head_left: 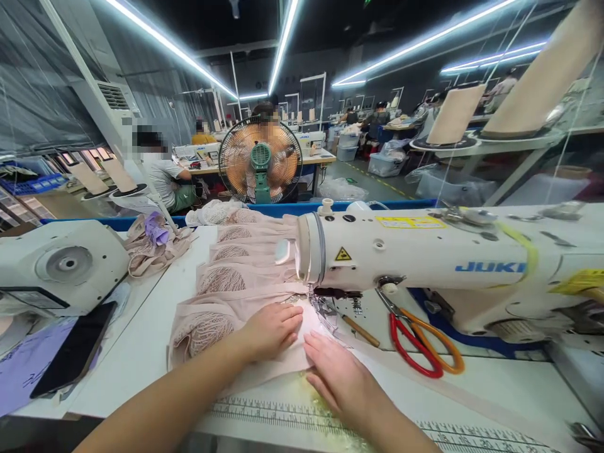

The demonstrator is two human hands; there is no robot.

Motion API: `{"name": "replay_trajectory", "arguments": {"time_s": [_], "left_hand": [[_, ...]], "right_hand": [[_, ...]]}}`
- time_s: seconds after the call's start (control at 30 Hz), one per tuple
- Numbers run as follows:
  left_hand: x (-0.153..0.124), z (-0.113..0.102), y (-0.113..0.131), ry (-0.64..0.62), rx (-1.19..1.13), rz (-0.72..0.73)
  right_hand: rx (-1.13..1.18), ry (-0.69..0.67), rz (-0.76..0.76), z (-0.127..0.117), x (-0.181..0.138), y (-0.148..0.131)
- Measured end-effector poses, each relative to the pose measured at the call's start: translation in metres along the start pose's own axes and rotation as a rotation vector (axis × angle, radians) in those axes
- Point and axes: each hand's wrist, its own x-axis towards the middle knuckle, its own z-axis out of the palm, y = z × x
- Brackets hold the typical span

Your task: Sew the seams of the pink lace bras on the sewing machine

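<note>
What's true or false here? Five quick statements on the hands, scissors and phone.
1. Left hand and right hand both lie flat on the pink fabric. True.
2. Scissors lie on the table below the sewing machine arm. True.
3. The right hand grips the scissors. False: it rests on the fabric, apart from them.
4. The scissors' handles are blue. False: red and orange.
5. A dark phone lies far left of the hands. True.

**Colour findings at my station**

Fabric (221, 283) under my left hand (271, 330): pale pink, with lace-patterned panels. Machine (406, 251): white, blue lettering, yellow warning label. Scissors (401, 318): one red handle, one orange. Fan (260, 160): orange blades, green hub. Phone (75, 352): black.
</note>
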Motion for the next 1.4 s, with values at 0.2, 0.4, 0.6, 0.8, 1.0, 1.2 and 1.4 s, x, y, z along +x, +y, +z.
{"name": "replay_trajectory", "arguments": {"time_s": [0.2,0.4,0.6,0.8,1.0,1.2,1.4], "left_hand": [[0.015,0.001,0.001,0.049,0.022,-0.015],[0.021,-0.001,0.003,0.044,0.008,-0.045],[0.025,-0.002,0.003,0.033,-0.005,-0.057],[0.027,-0.002,0.001,0.028,0.012,-0.052],[0.032,-0.004,-0.008,0.023,0.025,-0.035],[0.04,-0.018,-0.008,0.039,0.008,0.001],[0.02,-0.019,0.019,-0.016,0.028,0.184]], "right_hand": [[-0.177,0.255,-0.063,-0.004,-0.023,-0.002],[-0.135,0.293,-0.039,-0.003,-0.021,-0.002],[-0.123,0.283,-0.016,-0.003,-0.022,-0.001],[-0.182,0.291,-0.036,-0.002,-0.022,-0.001],[-0.232,0.157,-0.002,-0.001,-0.019,-0.002],[-0.239,0.034,0.073,0.002,-0.006,-0.004],[-0.142,0.002,0.179,0.005,0.001,-0.005]]}}
